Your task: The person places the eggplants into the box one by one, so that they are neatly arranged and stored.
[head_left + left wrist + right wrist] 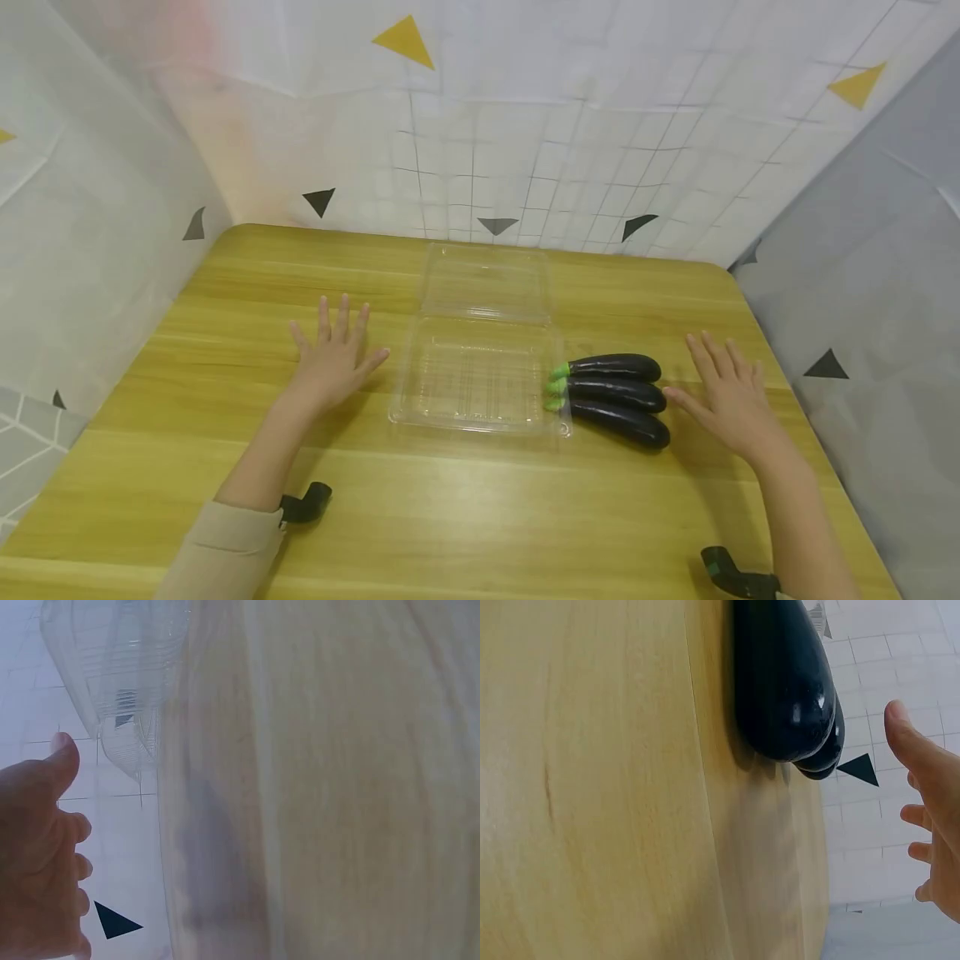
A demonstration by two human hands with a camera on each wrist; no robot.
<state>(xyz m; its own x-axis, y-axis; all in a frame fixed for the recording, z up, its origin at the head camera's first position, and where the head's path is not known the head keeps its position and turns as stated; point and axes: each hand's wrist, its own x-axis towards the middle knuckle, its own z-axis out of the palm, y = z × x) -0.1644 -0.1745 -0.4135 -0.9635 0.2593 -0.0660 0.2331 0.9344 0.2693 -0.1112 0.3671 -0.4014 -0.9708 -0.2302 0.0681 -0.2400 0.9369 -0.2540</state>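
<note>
A clear plastic clamshell box (480, 375) lies open on the table, its lid (486, 279) folded back toward the wall. Side by side at its right edge lie three dark purple eggplants (615, 390), green stem ends pointing left against the box. My left hand (330, 367) is left of the box, fingers spread, holding nothing. To the right of the eggplants my right hand (727, 400) is spread too, with its thumb near their rounded ends. In the right wrist view the nearest eggplant (780, 682) partly hides the others. The box's side (127, 652) shows in the left wrist view.
The wooden table (420, 517) has rounded far corners. A white patterned cloth wall (487, 150) stands behind it, with a grey cloth (885, 333) along the right side. Dark camera mounts (306, 504) sit at both wrists.
</note>
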